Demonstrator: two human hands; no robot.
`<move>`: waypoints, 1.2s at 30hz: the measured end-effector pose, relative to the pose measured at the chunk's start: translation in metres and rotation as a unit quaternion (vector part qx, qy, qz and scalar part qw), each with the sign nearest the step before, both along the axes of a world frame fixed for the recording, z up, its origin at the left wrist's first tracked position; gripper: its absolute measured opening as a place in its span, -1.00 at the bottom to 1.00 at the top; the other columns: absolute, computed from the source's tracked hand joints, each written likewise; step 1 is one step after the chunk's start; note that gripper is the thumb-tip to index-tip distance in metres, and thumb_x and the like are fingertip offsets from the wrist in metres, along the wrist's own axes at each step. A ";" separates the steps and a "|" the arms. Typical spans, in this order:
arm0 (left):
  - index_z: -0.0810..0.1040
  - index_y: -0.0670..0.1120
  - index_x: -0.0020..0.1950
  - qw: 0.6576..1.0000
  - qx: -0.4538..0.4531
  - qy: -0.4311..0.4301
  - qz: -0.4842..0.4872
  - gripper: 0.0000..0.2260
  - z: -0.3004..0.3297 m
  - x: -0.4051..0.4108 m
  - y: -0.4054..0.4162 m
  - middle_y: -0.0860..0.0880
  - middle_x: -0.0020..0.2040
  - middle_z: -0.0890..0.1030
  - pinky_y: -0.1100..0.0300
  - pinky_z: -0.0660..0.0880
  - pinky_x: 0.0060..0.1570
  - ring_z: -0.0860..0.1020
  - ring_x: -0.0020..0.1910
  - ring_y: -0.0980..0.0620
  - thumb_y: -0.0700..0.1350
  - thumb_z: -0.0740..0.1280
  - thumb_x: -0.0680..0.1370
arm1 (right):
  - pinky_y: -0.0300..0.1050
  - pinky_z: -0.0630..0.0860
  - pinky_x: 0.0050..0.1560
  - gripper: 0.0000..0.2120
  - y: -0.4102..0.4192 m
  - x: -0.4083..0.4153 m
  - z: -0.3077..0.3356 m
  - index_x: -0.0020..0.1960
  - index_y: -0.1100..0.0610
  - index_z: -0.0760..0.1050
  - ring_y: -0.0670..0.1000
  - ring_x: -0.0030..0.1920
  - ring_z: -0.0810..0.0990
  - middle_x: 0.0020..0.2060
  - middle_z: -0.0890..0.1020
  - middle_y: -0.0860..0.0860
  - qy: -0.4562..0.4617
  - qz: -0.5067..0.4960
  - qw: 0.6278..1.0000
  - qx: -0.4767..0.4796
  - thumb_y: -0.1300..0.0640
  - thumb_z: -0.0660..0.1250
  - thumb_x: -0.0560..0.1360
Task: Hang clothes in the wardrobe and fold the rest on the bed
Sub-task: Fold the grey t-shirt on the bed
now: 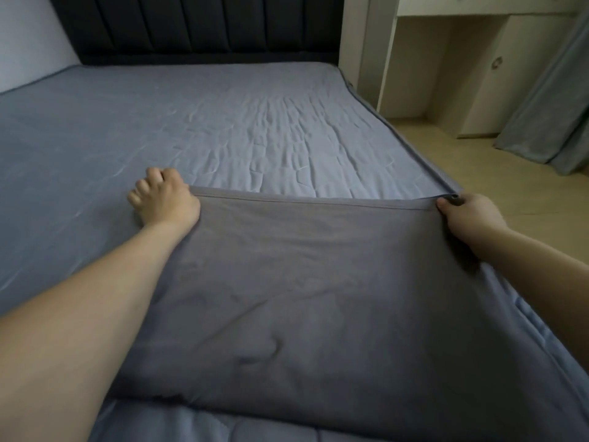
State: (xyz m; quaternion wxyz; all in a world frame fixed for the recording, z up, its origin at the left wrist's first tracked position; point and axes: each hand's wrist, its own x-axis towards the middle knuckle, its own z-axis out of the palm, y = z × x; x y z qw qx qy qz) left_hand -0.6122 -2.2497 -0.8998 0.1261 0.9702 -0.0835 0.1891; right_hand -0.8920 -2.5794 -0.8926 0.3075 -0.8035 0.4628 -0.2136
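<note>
Both bare forearms reach forward from the lower corners of the view, roughly straight at the elbow, spread well apart; the left hand (165, 199) lies palm down, wrist a little bent, its fingers (143, 186) curled loosely and splayed to the left, the thumb side closed on the far left corner of a grey cloth (302, 282); the right hand (468, 215) is seen from the back, knuckles up, its fingers folded under and the thumb tip pressed at the cloth's far right corner; the hem runs taut between the two hands.
</note>
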 end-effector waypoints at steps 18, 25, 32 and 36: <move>0.04 0.07 0.58 0.956 0.164 0.145 -0.194 -0.50 -0.034 -0.013 -0.021 0.04 0.59 0.02 -0.10 -0.19 0.50 -0.03 0.56 0.00 0.17 -0.16 0.65 | 0.15 -0.12 0.48 -0.44 0.032 0.036 -0.045 0.48 -0.05 0.16 0.01 0.51 0.07 0.51 0.18 -0.03 0.262 0.204 0.914 -0.232 -0.23 -0.20 0.57; 0.02 0.05 0.58 0.933 0.072 0.105 -0.338 -0.27 -0.031 -0.173 -0.026 0.09 0.59 -0.01 -0.06 -0.25 0.46 -0.07 0.56 0.09 0.39 -0.27 0.49 | 0.12 -0.29 0.46 -0.37 0.110 0.039 -0.017 0.56 0.04 -0.07 0.02 0.54 -0.11 0.56 -0.06 0.02 0.144 0.220 0.938 -0.224 -0.21 -0.24 0.57; 0.05 0.05 0.58 0.956 0.166 0.077 -0.229 -0.42 -0.034 -0.155 0.083 0.02 0.59 0.05 0.01 -0.10 0.51 0.01 0.56 0.02 0.25 -0.14 0.60 | 0.08 -0.23 0.50 -0.30 0.129 -0.067 -0.043 0.56 -0.05 -0.10 -0.03 0.54 -0.15 0.56 -0.09 -0.07 0.264 0.219 0.918 -0.197 -0.33 -0.27 0.50; 0.29 -0.16 0.47 0.990 0.112 0.090 -0.011 -0.40 -0.024 -0.143 0.136 -0.23 0.44 0.32 -0.11 0.23 0.33 0.31 0.38 -0.27 0.22 0.09 0.59 | 0.26 -0.28 0.45 -0.32 0.146 -0.084 -0.034 0.56 0.03 -0.09 0.11 0.53 -0.20 0.55 -0.16 0.04 0.293 0.136 0.917 -0.233 -0.27 -0.24 0.53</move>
